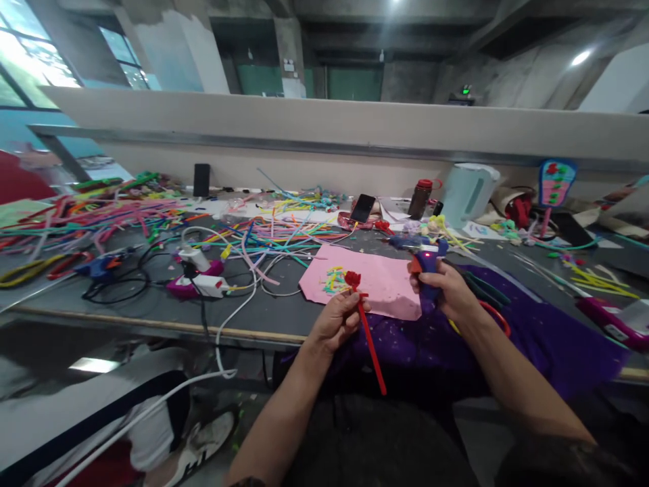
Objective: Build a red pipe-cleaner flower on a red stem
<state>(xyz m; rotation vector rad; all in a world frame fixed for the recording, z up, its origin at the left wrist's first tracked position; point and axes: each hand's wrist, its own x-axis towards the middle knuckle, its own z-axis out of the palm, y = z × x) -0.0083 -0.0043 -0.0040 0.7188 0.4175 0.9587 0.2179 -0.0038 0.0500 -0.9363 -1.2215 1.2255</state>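
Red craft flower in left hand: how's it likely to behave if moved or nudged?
Red craft flower: probably fairly stiff, since its stem juts out straight below the left hand. Likely light: a pinch near the top appears to support it. Could be top-heavy if stood up, as the bunched head is wider than the slim stem.

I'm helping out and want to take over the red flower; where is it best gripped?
Probably by the free lower stem, coming from below: it sticks out long and straight past the left hand, which pinches the flower near its red head.
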